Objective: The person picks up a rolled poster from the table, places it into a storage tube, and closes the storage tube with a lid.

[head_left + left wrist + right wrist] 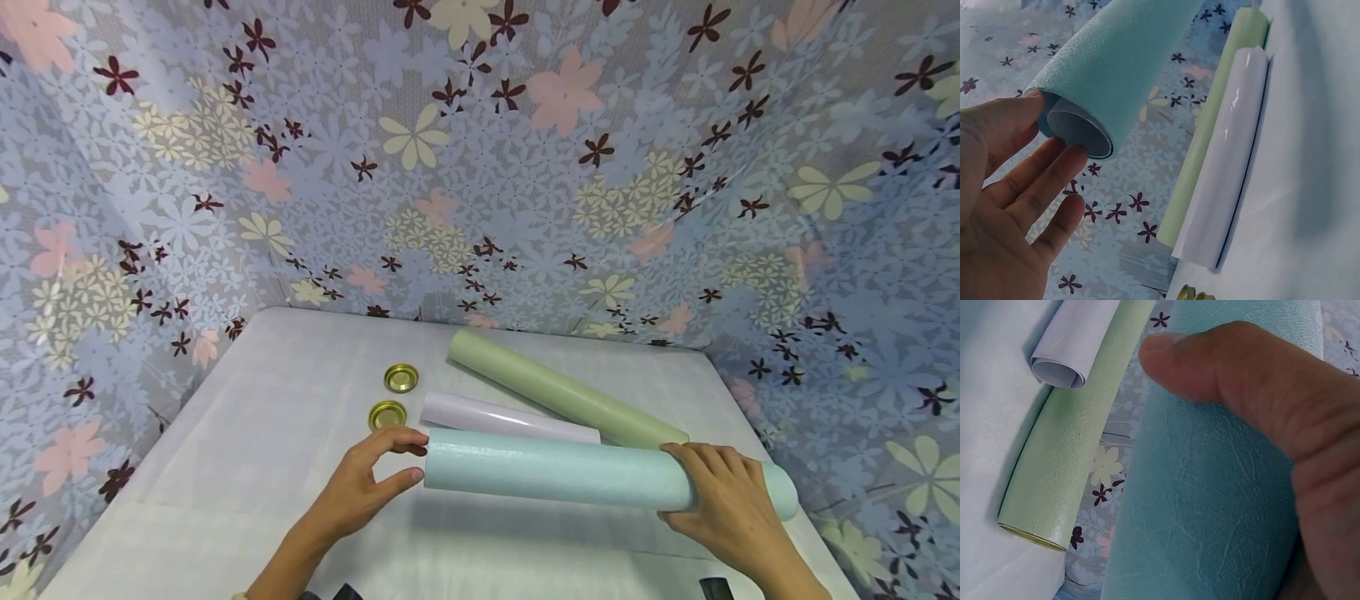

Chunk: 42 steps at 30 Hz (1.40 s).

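Note:
My right hand [723,492] grips a roll of light blue embossed wallpaper [555,471] near its right end, thumb on the near side and fingers over the top. The roll is held crosswise above the table. At its left end, the thumb and fingers of my left hand [367,479] are spread around the rim, with fingertips right at the edge. In the left wrist view, the coiled inner layers [1082,131] show in the roll's open end. Behind it lie a white glossy roll [510,417] and a longer pale green roll [562,387].
Two small gold round lids or dishes, one farther back [401,377] and one nearer [387,415], sit left of the rolls. The white-covered table [247,433] is backed and flanked by a flowered curtain [480,167].

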Each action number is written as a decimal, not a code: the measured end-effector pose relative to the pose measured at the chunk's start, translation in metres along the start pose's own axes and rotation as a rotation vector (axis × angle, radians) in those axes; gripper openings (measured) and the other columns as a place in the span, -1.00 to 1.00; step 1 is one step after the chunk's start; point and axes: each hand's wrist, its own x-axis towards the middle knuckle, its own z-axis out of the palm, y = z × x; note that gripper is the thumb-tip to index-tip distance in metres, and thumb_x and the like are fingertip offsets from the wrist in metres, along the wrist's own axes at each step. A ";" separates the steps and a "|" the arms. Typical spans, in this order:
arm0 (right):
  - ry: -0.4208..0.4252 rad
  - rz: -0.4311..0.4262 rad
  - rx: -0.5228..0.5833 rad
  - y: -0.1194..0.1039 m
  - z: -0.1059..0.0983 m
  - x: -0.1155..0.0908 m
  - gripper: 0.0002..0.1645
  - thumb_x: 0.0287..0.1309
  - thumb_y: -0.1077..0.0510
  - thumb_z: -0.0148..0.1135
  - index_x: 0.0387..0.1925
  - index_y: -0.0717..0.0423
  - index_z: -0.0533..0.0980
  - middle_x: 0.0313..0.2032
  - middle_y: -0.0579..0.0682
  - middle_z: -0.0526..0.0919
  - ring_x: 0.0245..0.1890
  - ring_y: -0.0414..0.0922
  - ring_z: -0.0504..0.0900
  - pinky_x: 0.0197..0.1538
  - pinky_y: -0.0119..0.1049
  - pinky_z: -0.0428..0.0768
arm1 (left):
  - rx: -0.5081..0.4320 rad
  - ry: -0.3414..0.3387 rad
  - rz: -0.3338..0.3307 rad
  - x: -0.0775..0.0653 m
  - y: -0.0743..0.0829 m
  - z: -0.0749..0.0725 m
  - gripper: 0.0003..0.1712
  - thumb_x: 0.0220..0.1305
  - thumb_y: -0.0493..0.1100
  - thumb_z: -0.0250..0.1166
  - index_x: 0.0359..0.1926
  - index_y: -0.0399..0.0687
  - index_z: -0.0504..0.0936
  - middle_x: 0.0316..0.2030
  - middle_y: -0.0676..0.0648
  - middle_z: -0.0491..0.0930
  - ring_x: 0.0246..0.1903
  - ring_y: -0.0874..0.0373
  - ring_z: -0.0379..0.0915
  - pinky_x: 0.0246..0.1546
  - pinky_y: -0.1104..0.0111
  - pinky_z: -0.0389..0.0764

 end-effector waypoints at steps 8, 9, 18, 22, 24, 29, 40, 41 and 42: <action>-0.005 0.003 0.005 0.001 0.000 -0.003 0.01 -0.66 -0.08 0.61 0.06 -0.02 0.45 -0.10 0.06 0.57 -0.11 0.11 0.42 -0.08 0.10 0.27 | -0.020 -0.006 0.005 0.000 0.001 0.006 -0.62 0.19 -0.18 0.31 0.04 0.10 0.51 -0.05 0.10 0.58 -0.08 0.06 0.54 0.02 0.35 0.52; -0.005 0.002 0.006 0.002 0.001 -0.003 0.00 -0.64 -0.09 0.61 0.06 -0.02 0.45 -0.10 0.06 0.57 -0.11 0.11 0.42 -0.08 0.10 0.27 | -0.020 -0.006 0.010 0.000 0.001 0.007 -0.63 0.19 -0.18 0.31 0.04 0.11 0.51 -0.06 0.10 0.58 -0.08 0.05 0.54 0.02 0.34 0.52; -0.009 0.004 0.001 0.004 0.000 -0.003 0.03 -0.66 -0.11 0.62 0.07 -0.03 0.45 -0.08 0.06 0.57 -0.10 0.12 0.44 -0.09 0.11 0.28 | -0.013 -0.002 0.017 0.000 0.003 0.008 -0.63 0.18 -0.22 0.32 0.02 0.08 0.52 -0.07 0.08 0.58 -0.08 0.15 0.52 0.00 0.37 0.52; -0.011 0.007 -0.006 0.005 0.001 -0.004 0.03 -0.67 -0.11 0.62 0.06 -0.03 0.45 -0.08 0.06 0.57 -0.10 0.12 0.44 -0.09 0.12 0.28 | -0.010 -0.008 0.014 0.000 0.000 0.007 -0.63 0.19 -0.19 0.32 0.02 0.11 0.51 -0.06 0.11 0.57 -0.07 0.16 0.53 0.01 0.36 0.52; -0.014 0.011 -0.010 0.005 0.001 -0.005 0.03 -0.68 -0.11 0.62 0.06 -0.03 0.45 -0.08 0.06 0.57 -0.10 0.12 0.44 -0.09 0.12 0.28 | -0.004 -0.005 0.015 0.001 -0.001 0.007 -0.63 0.18 -0.19 0.32 0.02 0.10 0.52 -0.06 0.10 0.58 -0.07 0.16 0.54 0.00 0.35 0.53; -0.020 0.017 -0.013 0.005 0.000 -0.005 0.03 -0.68 -0.11 0.63 0.07 -0.03 0.45 -0.07 0.06 0.57 -0.10 0.12 0.44 -0.08 0.12 0.28 | 0.019 0.009 0.004 0.000 -0.003 0.005 -0.64 0.17 -0.18 0.33 0.01 0.05 0.54 -0.07 0.06 0.59 -0.08 0.21 0.53 -0.01 0.37 0.53; -0.010 0.015 -0.005 0.006 0.000 -0.007 0.03 -0.67 -0.10 0.63 0.06 -0.04 0.45 -0.07 0.06 0.57 -0.11 0.11 0.44 -0.09 0.10 0.28 | 0.136 0.053 -0.057 0.003 -0.018 -0.014 -0.66 0.16 -0.16 0.34 -0.01 0.02 0.56 -0.11 0.12 0.61 -0.10 0.21 0.53 -0.03 0.34 0.55; -0.009 0.015 -0.004 0.006 0.000 -0.007 0.03 -0.67 -0.10 0.63 0.06 -0.04 0.45 -0.07 0.06 0.57 -0.11 0.10 0.44 -0.09 0.09 0.28 | 0.140 0.058 -0.071 0.003 -0.020 -0.016 -0.66 0.16 -0.17 0.34 -0.01 0.02 0.56 -0.11 0.12 0.61 -0.09 0.21 0.53 -0.03 0.34 0.56; -0.009 0.015 -0.006 0.006 0.000 -0.007 0.02 -0.67 -0.10 0.63 0.06 -0.04 0.45 -0.07 0.05 0.57 -0.11 0.10 0.44 -0.09 0.09 0.28 | 0.150 0.063 -0.084 0.004 -0.022 -0.018 -0.66 0.15 -0.17 0.34 -0.02 0.03 0.56 -0.10 0.12 0.61 -0.09 0.22 0.53 -0.03 0.33 0.56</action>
